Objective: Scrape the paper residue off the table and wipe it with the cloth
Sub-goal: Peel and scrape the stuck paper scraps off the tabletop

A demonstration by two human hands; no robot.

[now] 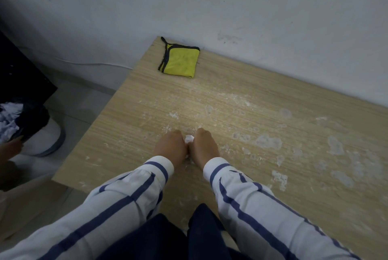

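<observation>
Your left hand (171, 146) and right hand (206, 146) meet mid-frame, fingers curled round a paper wad (189, 139). The cloth (178, 61) lies upper centre on the table (130, 125); the bin (50, 138) at left holds crumpled paper (9, 119).

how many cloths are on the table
1. The yellow cloth lies folded near the table's far left corner, by the wall. The table's right end is out of view, so others may be hidden.
</observation>
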